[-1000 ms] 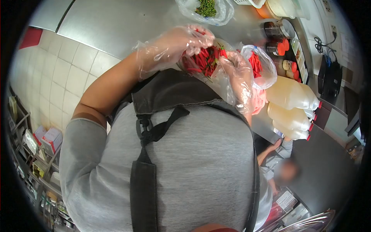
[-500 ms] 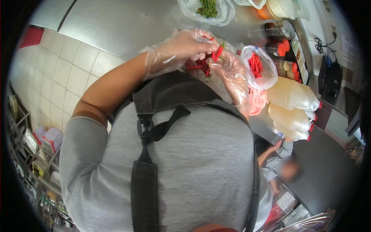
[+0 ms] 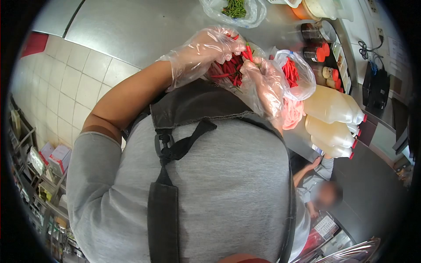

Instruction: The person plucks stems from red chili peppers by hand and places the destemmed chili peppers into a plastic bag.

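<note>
My left hand (image 3: 217, 46), in a clear plastic glove, is closed, with red chilli peppers showing at its fingers. My right hand (image 3: 265, 83), gloved the same way, has its fingertips pinched at the lower end of a red chilli (image 3: 248, 52). This chilli stands between the two hands, close to the left fingertips. Below and between them, a pile of red chillies (image 3: 230, 70) lies in a clear plastic bag, partly hidden by my hands. Just right of my right hand is another clear bag (image 3: 307, 87) with red chillies inside.
A bag of green chillies (image 3: 235, 8) sits at the far side of the steel counter (image 3: 131, 26). Red-lidded jars (image 3: 313, 55) and large jugs of pale liquid (image 3: 326, 105) stand to the right. Pink material (image 3: 292, 114) lies beside my right wrist. Another person (image 3: 318, 175) is at lower right.
My left hand has shifted up and slightly away from my right hand. More of the chilli pile shows between them.
</note>
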`<control>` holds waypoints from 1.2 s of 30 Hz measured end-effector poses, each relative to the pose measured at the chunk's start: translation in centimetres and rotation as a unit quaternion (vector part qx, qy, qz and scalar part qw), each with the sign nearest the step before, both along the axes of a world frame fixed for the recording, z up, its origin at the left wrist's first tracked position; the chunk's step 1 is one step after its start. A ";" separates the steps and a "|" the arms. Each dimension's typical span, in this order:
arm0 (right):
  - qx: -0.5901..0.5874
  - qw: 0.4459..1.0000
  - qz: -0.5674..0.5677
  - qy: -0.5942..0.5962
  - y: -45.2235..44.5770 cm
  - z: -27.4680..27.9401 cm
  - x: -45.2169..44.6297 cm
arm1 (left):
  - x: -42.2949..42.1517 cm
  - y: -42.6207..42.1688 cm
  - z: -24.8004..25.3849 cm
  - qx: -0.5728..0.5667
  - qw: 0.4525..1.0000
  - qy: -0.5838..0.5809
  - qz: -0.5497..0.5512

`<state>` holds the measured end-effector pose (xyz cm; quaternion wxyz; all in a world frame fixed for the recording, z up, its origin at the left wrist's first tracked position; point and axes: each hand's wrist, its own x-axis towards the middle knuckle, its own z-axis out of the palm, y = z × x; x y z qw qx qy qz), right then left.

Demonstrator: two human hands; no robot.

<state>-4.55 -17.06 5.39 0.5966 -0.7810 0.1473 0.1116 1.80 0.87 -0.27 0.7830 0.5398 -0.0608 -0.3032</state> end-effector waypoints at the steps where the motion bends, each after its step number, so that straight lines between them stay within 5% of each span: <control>1: -0.017 1.000 -0.001 0.006 0.1 0.2 0.0 | 0.0 -0.2 -0.3 -0.007 1.000 -0.014 -0.004; 6: 0.050 0.999 -0.005 -0.006 -0.5 -1.6 0.0 | -0.1 -0.7 0.1 -0.025 0.998 -0.020 -0.044; 11: 0.136 0.989 -0.050 0.034 -0.2 -1.2 0.0 | 0.5 -1.4 -1.2 -0.154 0.975 0.162 0.021; 19: 0.084 0.996 0.028 0.031 -0.2 -2.4 0.0 | -0.1 -0.9 0.8 -0.038 0.998 0.053 -0.020; 25: 0.131 0.990 -0.056 0.018 -0.6 -1.7 0.3 | 0.9 0.0 0.1 -0.079 0.994 0.064 -0.028; 36: 0.122 0.986 -0.037 -0.103 -1.9 -3.5 0.4 | 0.4 -0.6 -0.6 0.044 0.996 0.032 -0.070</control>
